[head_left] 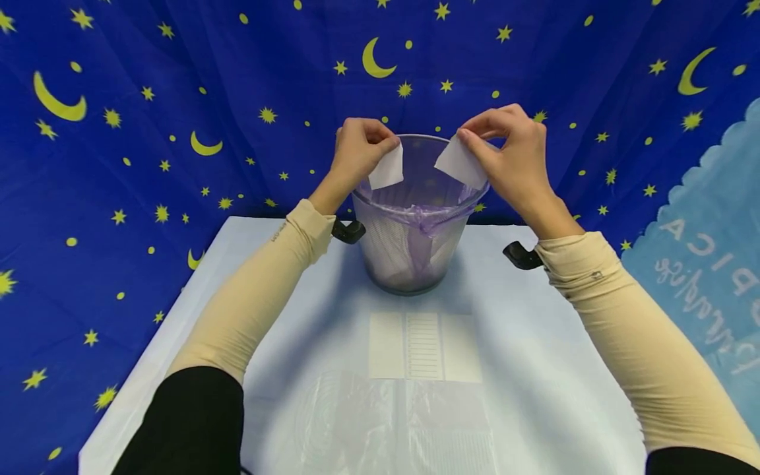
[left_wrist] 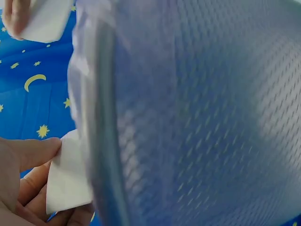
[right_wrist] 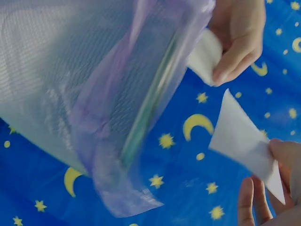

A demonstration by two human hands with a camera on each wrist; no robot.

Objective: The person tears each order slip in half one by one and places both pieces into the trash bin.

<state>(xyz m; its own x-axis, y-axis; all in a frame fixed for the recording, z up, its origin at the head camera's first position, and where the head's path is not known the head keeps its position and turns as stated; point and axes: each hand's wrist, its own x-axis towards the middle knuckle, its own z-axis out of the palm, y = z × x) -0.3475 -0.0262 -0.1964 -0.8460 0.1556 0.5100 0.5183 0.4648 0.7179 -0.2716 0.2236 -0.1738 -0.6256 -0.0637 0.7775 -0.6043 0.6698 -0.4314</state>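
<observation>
A mesh wastebasket (head_left: 386,244) with a purple plastic liner (head_left: 420,241) stands at the back of the table. Over the left of its rim, my left hand (head_left: 359,150) pinches a small piece of white paper (head_left: 388,169) between thumb and fingers. My right hand (head_left: 515,155) holds another white paper piece (head_left: 460,163) by its edge above the right of the rim. In the right wrist view that piece (right_wrist: 244,141) hangs outside the liner's folds, held at one corner. The left wrist view shows the left piece (left_wrist: 68,176) close against the basket's rim.
On the white table (head_left: 285,409) in front of the basket lie flat paper sheets, one of them lined (head_left: 423,346). Nearer, clear plastic packaging (head_left: 392,422) lies flat. A blue cloth (head_left: 285,79) with moons and stars hangs behind; a light-blue banner (head_left: 712,198) is at right.
</observation>
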